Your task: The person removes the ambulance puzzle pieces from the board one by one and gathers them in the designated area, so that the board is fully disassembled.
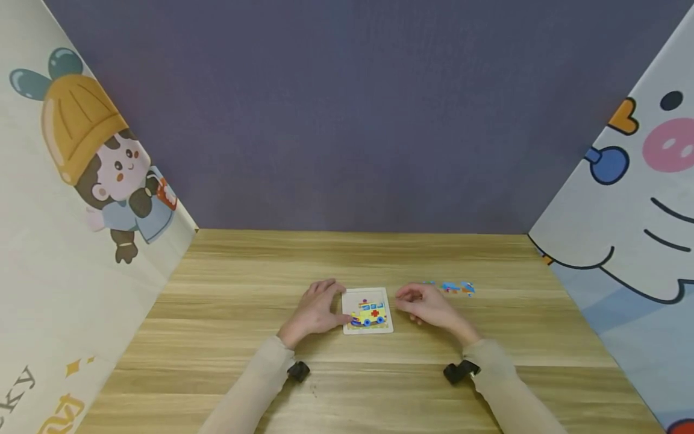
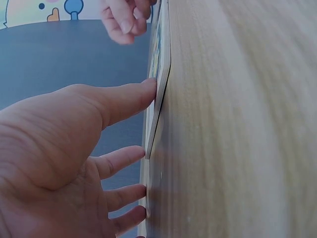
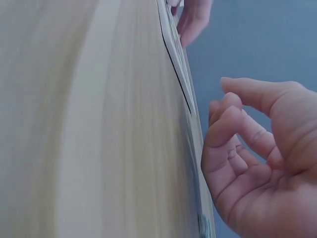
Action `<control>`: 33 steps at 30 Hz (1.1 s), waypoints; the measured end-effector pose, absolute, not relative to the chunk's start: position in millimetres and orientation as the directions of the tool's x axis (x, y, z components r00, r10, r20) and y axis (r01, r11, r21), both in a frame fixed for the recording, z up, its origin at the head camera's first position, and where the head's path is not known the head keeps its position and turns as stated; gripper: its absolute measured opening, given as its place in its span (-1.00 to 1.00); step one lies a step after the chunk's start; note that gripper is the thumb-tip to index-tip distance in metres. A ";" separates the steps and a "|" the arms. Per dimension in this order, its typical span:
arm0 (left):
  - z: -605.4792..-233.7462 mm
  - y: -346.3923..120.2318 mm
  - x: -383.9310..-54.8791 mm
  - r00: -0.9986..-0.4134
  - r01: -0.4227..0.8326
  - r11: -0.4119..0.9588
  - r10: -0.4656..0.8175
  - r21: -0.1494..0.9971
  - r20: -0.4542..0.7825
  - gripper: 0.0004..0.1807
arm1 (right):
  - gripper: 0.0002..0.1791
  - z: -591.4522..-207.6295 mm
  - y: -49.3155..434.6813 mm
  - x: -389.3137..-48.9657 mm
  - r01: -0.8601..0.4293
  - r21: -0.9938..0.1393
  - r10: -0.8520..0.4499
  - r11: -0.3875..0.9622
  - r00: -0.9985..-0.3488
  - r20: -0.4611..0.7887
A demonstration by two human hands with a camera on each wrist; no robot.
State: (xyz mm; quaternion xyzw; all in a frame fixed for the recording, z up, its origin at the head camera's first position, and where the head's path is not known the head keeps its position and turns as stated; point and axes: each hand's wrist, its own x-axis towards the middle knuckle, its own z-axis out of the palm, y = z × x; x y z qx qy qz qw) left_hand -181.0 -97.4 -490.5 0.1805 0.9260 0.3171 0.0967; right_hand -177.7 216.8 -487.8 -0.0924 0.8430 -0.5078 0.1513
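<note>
A: What's laid out on the wooden table (image 1: 228,313)?

B: A white puzzle board (image 1: 368,310) with an ambulance picture sits mid-table. It's touched along its left edge by the left hand (image 1: 316,310), fingers straight and spread.

A: And the right hand (image 1: 428,305)?

B: Hovering just right of the board, fingers loosely curled, nothing seen held. Blue puzzle pieces (image 1: 454,287) are scattered beyond it, probably three.

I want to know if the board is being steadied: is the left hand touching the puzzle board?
Touching. The left wrist view shows the left hand with its thumb tip pressed against the edge of the puzzle board.
</note>
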 end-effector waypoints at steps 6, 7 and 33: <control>-489.3 -97.4 -181.0 -0.916 0.275 0.736 0.396 0.619 -0.063 -0.25 | -0.66 -489.3 192.2 -180.8 -0.026 -0.887 -0.355 0.461 -0.921 -0.157; -489.1 -97.5 -181.3 -0.916 0.275 0.738 0.395 0.617 -0.064 -0.25 | -0.66 -489.4 188.4 -181.3 -0.036 -0.886 -0.366 0.463 -0.918 -0.154; -491.9 -97.6 -184.6 -0.912 0.286 0.735 0.406 0.615 -0.061 -0.26 | -0.52 -494.9 150.6 -188.9 -0.151 -0.773 -0.425 0.617 -0.890 -0.166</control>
